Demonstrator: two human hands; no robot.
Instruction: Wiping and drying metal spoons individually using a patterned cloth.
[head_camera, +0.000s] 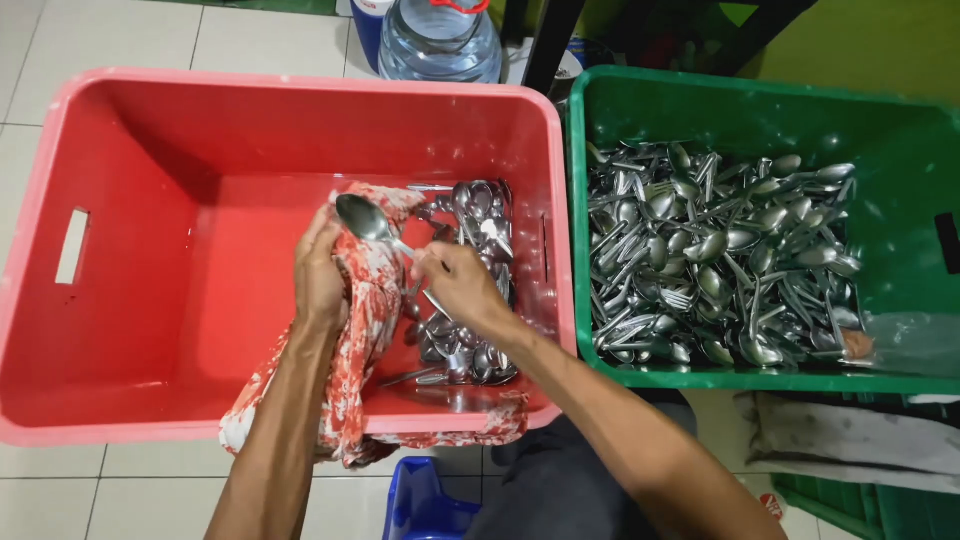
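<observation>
The left hand holds a red and white patterned cloth bunched up in its closed fingers. The right hand pinches the thin handle of a shiny silver metal spoon, so this hand is shut tight on the handle. The spoon sits over the big red plastic crate, just above the cloth and touching it.

It looks like the wiping step: the spoon is being rubbed dry or clean with the cloth. A good next move would need the cloth to wrap around the bowl while the right hand keeps a firm pinch, so the smooth metal does not slip.

The spoon's long line runs on a slant. Its round bowl points up and to the left, and its handle runs down and to the right into the fingers. The bowl faces up.

A small pile of silver cutlery lies in the red crate, on its right side. Just beside it, a green plastic crate holds a much bigger heap of spoons and forks.
</observation>
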